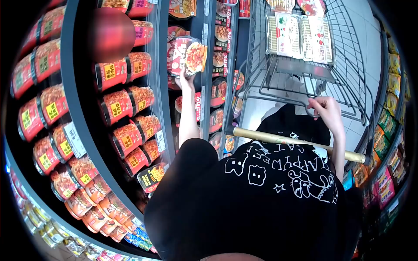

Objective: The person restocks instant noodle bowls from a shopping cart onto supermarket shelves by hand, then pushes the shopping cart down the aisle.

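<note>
My left hand (186,81) is raised to the shelf on the left, with its fingers closed around the lower edge of a round instant-meal tub (195,57). The tub has a red-and-white label with a picture of food and is tilted toward me. Behind it, similar tubs stand in the shelf compartment. My right hand (325,111) is closed at the rear wire rail of the shopping cart (270,99), beyond its tan push handle (278,138). My right wrist passes over that handle. The undersides of the right fingers are hidden.
Two clear packs, one a strawberry-printed pack (283,37), lie in the cart with tubs beyond them. Stacked red tubs (116,108) fill the left shelves, edged by price tags (75,139). Colourful bags (386,124) line the right shelf. Pale floor tiles (368,26) show beside the cart.
</note>
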The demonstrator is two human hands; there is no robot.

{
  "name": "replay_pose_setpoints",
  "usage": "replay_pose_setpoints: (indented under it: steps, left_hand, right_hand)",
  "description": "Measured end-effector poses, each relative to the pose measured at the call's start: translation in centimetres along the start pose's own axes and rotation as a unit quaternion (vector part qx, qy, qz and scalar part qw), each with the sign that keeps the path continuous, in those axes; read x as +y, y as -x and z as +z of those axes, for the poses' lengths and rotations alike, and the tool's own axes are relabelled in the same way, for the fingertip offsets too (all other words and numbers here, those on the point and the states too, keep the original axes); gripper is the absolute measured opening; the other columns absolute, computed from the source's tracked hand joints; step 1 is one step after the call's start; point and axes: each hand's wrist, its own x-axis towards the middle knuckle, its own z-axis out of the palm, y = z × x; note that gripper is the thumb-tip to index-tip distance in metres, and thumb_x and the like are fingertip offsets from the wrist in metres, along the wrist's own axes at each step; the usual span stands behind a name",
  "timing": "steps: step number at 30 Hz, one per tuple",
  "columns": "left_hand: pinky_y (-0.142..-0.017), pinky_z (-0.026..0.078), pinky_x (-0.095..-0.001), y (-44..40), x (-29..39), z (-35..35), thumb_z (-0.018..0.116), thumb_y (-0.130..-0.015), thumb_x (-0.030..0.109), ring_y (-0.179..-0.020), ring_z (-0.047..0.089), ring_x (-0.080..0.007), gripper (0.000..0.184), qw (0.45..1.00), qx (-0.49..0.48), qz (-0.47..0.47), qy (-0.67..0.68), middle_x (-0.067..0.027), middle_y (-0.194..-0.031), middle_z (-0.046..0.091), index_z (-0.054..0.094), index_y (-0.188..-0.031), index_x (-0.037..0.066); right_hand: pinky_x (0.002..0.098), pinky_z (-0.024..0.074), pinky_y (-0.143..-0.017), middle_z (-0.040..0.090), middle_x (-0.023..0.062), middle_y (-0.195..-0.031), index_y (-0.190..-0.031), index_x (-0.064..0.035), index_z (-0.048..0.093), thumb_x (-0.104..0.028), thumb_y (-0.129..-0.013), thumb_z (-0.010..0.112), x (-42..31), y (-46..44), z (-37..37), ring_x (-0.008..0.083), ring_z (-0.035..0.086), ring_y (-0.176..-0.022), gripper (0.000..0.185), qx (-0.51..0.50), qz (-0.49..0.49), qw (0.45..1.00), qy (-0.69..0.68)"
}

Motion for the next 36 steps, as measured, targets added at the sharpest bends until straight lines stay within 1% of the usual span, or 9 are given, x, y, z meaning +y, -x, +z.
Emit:
replay_pose_setpoints:
  steps: [5,12,13,20,22,27,31,33,36]
  left_hand:
    - [-0.089,0.034,-0.0444,-1.0,-0.4,-4.2,0.066,-0.065,0.016,-0.112,0.034,-0.0290,0.066,0.958,0.035,0.118,-0.258,-0.0180,-0.120,0.033,0.030,-0.118,0.000]
    - [-0.095,0.026,-0.0422,3.0,0.1,-1.9,0.071,-0.059,0.018,-0.117,0.026,-0.0306,0.086,0.705,0.085,0.368,-0.600,-0.0207,-0.127,0.023,0.019,-0.125,0.001]
    - [-0.101,0.009,-0.0420,2.2,-0.5,-2.9,0.073,-0.055,0.020,-0.122,0.014,-0.0313,0.097,0.757,0.045,0.319,-0.569,-0.0226,-0.129,0.017,0.012,-0.128,0.001]
    - [-0.100,0.017,-0.0348,0.8,-7.9,-12.5,0.075,-0.057,0.025,-0.120,0.022,-0.0290,0.098,0.794,0.116,0.255,-0.540,-0.0229,-0.128,0.023,0.012,-0.126,-0.005]
    - [-0.098,0.019,-0.0332,1.4,-7.6,-11.8,0.075,-0.057,0.020,-0.118,0.025,-0.0273,0.095,0.902,0.090,0.189,-0.379,-0.0219,-0.126,0.028,0.015,-0.126,-0.005]
    - [-0.097,0.021,-0.0398,5.4,0.2,-0.6,0.067,-0.059,0.010,-0.118,0.024,-0.0356,0.083,0.705,0.168,0.357,-0.590,-0.0218,-0.128,0.025,0.021,-0.127,0.003]
    - [-0.091,0.030,-0.0392,5.6,1.1,-0.2,0.057,-0.064,-0.001,-0.110,0.034,-0.0351,0.064,0.688,0.084,0.284,-0.663,-0.0180,-0.121,0.035,0.034,-0.123,0.014]
    - [-0.089,0.032,-0.0393,6.1,1.6,-0.1,0.057,-0.065,0.002,-0.106,0.038,-0.0349,0.060,0.680,0.102,0.258,-0.678,-0.0168,-0.117,0.041,0.037,-0.120,0.011]
    - [-0.087,0.033,-0.0406,6.1,-0.2,-1.4,0.058,-0.066,0.005,-0.103,0.041,-0.0355,0.051,0.643,0.151,0.303,-0.687,-0.0177,-0.113,0.044,0.039,-0.113,0.002]
  right_hand:
    - [0.0205,0.0356,-0.042,0.049,0.0005,-0.045,-0.066,-0.0031,0.061,-0.029,-0.079,0.051,1.6,-3.9,-1.5,0.0064,0.048,-0.041,0.030,0.020,0.011,0.999,-0.033]
    - [0.0180,0.0308,-0.038,0.051,0.0016,-0.048,-0.065,-0.0018,0.060,-0.029,-0.082,0.046,4.4,-8.0,-2.9,0.0041,0.044,-0.039,0.035,0.088,-0.027,0.992,-0.086]
    - [0.0177,0.0293,-0.038,0.050,0.0013,-0.048,-0.065,-0.0020,0.059,-0.029,-0.083,0.046,4.7,-8.4,-3.2,0.0039,0.043,-0.039,0.035,0.100,-0.038,0.990,-0.086]
    - [0.0212,0.0263,-0.040,0.038,-0.0008,-0.040,-0.063,-0.0025,0.057,-0.030,-0.085,0.041,3.7,-11.5,-8.6,0.0052,0.034,-0.039,0.039,0.115,-0.098,0.988,-0.033]
    - [0.0223,0.0269,-0.041,0.036,-0.0008,-0.039,-0.061,-0.0023,0.056,-0.032,-0.085,0.039,4.0,-12.3,-10.0,0.0058,0.034,-0.039,0.042,0.089,-0.108,0.990,-0.024]
    - [0.0214,0.0293,-0.041,0.040,-0.0018,-0.041,-0.060,-0.0014,0.059,-0.027,-0.082,0.046,3.5,-14.7,-15.6,0.0053,0.035,-0.039,0.036,-0.023,-0.047,0.998,0.045]
    - [0.0237,0.0406,-0.047,0.055,0.0053,-0.052,-0.076,0.0011,0.061,-0.016,-0.073,0.058,1.3,-16.4,-19.4,0.0103,0.052,-0.050,0.018,-0.068,-0.007,0.975,0.210]
    - [0.0284,0.0454,-0.060,0.061,0.0112,-0.069,-0.088,-0.0003,0.059,-0.017,-0.072,0.060,-0.6,-17.5,-20.2,0.0189,0.059,-0.065,0.023,0.057,-0.048,0.930,0.360]
    - [0.0294,0.0453,-0.065,0.059,0.0159,-0.087,-0.107,-0.0019,0.049,-0.019,-0.073,0.058,-3.5,-23.1,-18.6,0.0213,0.058,-0.075,0.039,0.159,-0.096,0.967,0.174]
